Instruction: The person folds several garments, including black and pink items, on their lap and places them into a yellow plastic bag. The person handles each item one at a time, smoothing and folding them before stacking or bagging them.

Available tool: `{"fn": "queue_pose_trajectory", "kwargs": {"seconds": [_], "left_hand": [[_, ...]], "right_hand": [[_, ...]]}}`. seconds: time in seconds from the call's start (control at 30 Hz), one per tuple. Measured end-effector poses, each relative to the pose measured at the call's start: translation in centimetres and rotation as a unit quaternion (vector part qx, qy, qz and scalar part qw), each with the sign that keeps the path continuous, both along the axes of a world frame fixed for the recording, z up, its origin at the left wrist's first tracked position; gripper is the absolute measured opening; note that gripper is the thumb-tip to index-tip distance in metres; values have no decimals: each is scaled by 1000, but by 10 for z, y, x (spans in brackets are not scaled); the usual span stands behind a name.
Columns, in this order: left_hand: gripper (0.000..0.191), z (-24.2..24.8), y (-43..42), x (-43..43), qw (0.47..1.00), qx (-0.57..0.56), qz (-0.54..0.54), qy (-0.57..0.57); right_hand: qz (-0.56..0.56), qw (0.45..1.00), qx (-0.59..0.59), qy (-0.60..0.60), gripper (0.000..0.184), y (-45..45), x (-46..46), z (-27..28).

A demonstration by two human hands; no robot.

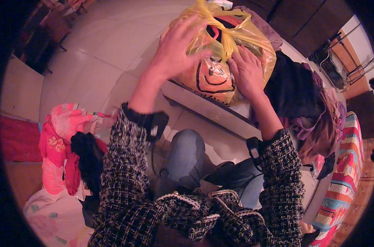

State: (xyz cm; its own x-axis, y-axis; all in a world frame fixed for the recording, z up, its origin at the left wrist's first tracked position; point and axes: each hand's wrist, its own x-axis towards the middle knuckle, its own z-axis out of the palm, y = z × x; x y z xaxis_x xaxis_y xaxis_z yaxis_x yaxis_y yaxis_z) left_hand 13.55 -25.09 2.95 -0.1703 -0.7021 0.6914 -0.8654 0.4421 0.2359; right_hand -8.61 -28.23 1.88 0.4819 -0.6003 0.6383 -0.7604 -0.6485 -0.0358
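Note:
A yellow plastic bag (pixel 268 58) printed with a smiling face sits in front of me, stuffed with what looks like cloth. Its top is partly gathered, and dark and red material (pixel 216 32) shows through the gap. My left hand (pixel 180 49) is over the bag's left side, fingers apart and blurred; whether it touches the plastic is unclear. Against the bag's front right, my right hand (pixel 248 69) has its fingers curled at the gathered plastic and seems to grip it. The bag rests on a low pale slab or box (pixel 205 106).
A heap of dark and purple clothes (pixel 295 89) lies right of the bag. Pink garments (pixel 58 142) and a dark cloth (pixel 86 154) are at my left. Striped fabric (pixel 347 166) runs along the right edge. A metal-framed chair (pixel 336 68) stands at the upper right, beyond the tiled floor (pixel 112 40).

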Motion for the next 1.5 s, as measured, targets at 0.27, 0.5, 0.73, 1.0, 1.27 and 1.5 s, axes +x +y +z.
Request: {"fn": "queue_pose_trajectory", "kwargs": {"seconds": [0.27,0.5,0.73,1.0,1.27,1.5], "left_hand": [[46,-50,-42,-25,996,34,34,-80],[63,-39,-12,-28,994,55,-37,84],[74,-32,148,69,986,104,101,84],[75,-62,409,234,842,291,454,-20],[67,-107,466,269,832,297,464,61],[42,-118,480,310,817,220,523,-99]], "right_hand": [[-16,999,-25,34,28,-27,-23,-30],[83,996,23,-6,35,-84,-64,-40],[126,990,-59,1,46,-69,-58,2],[143,982,-126,-17,45,-25,-37,29],[188,981,-49,-24,46,46,17,33],[252,940,193,-122,35,89,39,17]]}}
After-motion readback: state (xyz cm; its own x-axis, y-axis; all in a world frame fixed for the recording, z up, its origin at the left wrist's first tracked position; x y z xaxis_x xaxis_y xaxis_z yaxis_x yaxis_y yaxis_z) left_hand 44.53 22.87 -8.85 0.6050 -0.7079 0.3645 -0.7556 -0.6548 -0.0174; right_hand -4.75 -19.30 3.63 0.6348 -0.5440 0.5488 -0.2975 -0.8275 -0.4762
